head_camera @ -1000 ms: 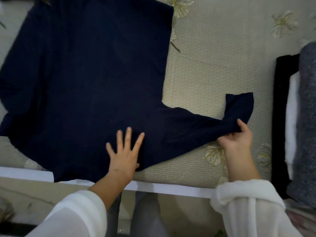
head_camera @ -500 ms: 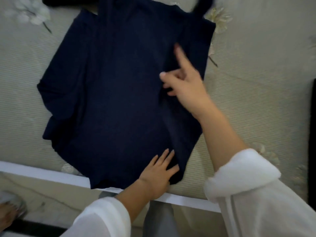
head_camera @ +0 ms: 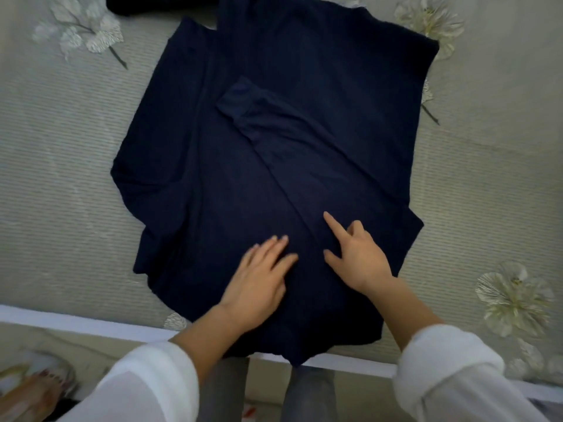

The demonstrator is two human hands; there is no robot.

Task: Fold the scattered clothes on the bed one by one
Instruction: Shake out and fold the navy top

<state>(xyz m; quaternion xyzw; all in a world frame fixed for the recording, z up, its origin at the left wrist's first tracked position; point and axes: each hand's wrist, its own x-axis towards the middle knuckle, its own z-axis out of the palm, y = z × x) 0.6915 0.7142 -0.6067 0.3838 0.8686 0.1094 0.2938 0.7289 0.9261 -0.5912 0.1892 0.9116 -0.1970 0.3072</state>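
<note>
Both hands lie apart on the lower part of the navy garment [head_camera: 274,147]: the left hand [head_camera: 262,278] flat with fingers straight, the right hand [head_camera: 361,258] pressing with index finger and thumb stretched out, its other fingers bent. The garment lies spread on the bed [head_camera: 61,178], one sleeve [head_camera: 274,123] folded diagonally across it.

A dark navy long-sleeved top [head_camera: 350,95] lies spread flat on the bed [head_camera: 61,184], its near edge at 6 o'clock overhanging the bed's rim. One sleeve [head_camera: 274,129] is folded diagonally across the body, with its cuff toward 11 o'clock. Another dark garment [head_camera: 158,3] lies at 12 o'clock, mostly cut off.
</note>
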